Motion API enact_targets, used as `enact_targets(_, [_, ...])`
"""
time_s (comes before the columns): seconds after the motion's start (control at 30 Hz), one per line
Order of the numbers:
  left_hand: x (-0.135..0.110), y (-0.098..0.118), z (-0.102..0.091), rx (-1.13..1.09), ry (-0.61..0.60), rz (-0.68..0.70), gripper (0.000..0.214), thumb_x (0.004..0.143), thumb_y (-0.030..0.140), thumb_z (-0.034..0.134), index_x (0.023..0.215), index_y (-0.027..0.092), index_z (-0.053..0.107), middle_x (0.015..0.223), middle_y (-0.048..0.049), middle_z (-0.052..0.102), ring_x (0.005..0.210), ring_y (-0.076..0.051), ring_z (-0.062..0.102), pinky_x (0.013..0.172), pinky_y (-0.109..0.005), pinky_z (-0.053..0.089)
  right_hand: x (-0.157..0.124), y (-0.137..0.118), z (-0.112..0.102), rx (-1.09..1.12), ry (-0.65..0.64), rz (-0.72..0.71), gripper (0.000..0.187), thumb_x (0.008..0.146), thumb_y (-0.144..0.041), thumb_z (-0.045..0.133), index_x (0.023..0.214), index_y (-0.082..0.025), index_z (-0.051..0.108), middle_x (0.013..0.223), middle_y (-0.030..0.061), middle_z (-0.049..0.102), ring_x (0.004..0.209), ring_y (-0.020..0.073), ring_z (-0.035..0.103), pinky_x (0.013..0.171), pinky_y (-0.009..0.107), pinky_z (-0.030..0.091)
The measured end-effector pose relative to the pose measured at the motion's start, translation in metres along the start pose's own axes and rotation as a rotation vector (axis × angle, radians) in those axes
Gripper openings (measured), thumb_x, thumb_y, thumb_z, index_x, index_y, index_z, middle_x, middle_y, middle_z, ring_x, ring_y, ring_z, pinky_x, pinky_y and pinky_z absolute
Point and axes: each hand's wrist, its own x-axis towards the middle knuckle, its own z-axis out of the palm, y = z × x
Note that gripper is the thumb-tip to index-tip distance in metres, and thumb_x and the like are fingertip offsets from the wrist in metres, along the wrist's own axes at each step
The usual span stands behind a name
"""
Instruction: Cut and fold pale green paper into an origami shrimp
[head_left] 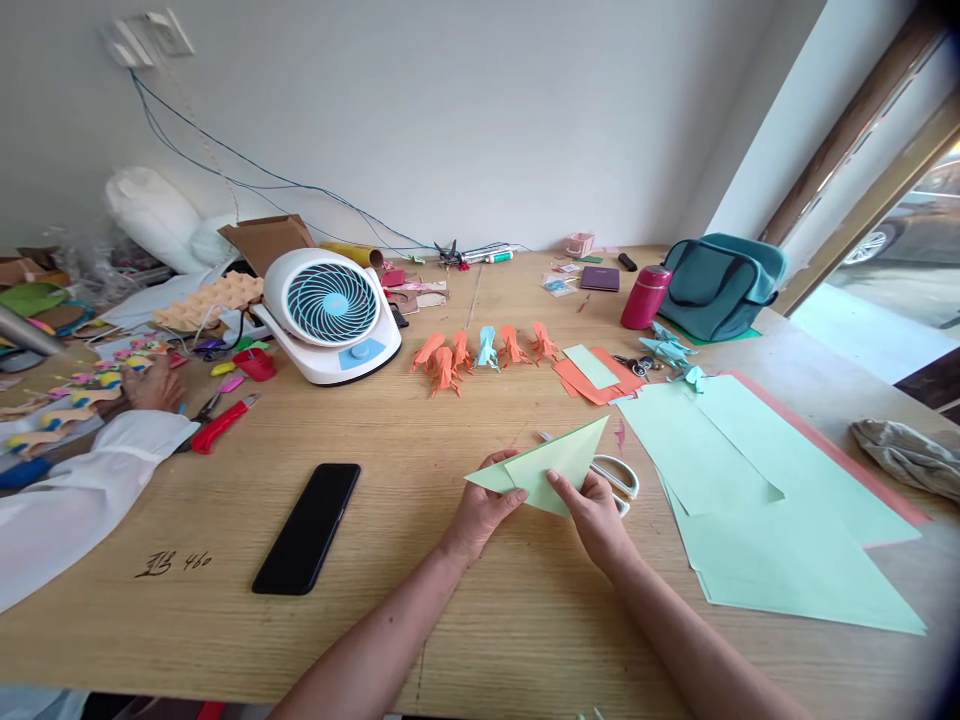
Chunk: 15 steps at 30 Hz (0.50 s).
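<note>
Pale green paper, a folded sheet [551,465] shaped like a triangle, lies on the wooden table [420,440] near the front edge, with both hands on it. The left hand [480,510] pinches the sheet's lower left part, thumb on top; the right hand [596,515] grips its lower right edge, forefinger laid along the fold. Just behind the right hand lie white-handled scissors [619,475], partly hidden by the sheet. To the right, a loose stack of large green sheets [765,500] rests over a pink one. A black phone [307,527] lies face up well to the left. Farther back stand a row of small orange and blue folded figures [484,352], a white desk fan [330,312], a red flask [645,296] and a teal bag [720,285]. At the far left another person's white sleeve [75,490] rests on the table; what that hand is doing is unclear.
</note>
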Motion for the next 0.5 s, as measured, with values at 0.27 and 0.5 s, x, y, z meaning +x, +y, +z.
enact_targets(0.27, [0.0039, 0.0017, 0.0042, -0.014, -0.053, 0.029, 0.057, 0.069, 0.037, 0.086, 0.117, 0.020, 0.062, 0.112, -0.0076, 0.071, 0.106, -0.023, 0.064, 0.095, -0.035, 0.047, 0.0031, 0.0007, -0.0060, 0.059, 0.018, -0.016, 0.048, 0.077, -0.055, 0.075, 0.104, -0.017, 0.069, 0.093, 0.0090, 0.075, 0.078, 0.0261, 0.070, 0.061, 0.037, 0.060])
enact_targets(0.5, [0.0057, 0.0047, 0.0046, 0.009, -0.046, 0.046, 0.051, 0.070, 0.038, 0.084, 0.111, 0.018, 0.063, 0.109, -0.0076, 0.071, 0.101, -0.022, 0.063, 0.088, -0.031, 0.047, 0.0039, -0.0027, -0.0052, 0.070, -0.016, 0.001, 0.042, 0.075, -0.055, 0.076, 0.092, -0.017, 0.067, 0.095, 0.0074, 0.074, 0.075, 0.0218, 0.068, 0.057, 0.035, 0.062])
